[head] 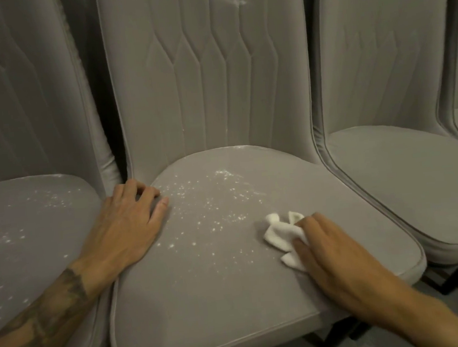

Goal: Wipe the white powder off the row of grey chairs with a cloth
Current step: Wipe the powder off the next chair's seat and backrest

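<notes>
Left hand [132, 227], flat, steadies the seat [206, 301] at centre-left; right hand [339, 255], fingers straight, presses the cloth [279, 232], poised beside the powder [211, 203].

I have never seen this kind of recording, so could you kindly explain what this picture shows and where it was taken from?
There is no machine here: a person works with bare hands, and the single picture comes from a camera worn on their head, looking down. The left hand rests on the edge of the middle grey upholstered chair seat, which is speckled with white powder. The right hand presses a crumpled white cloth onto that seat. The grey seat to the left is powdered too; the grey seat to the right looks clean.
</notes>
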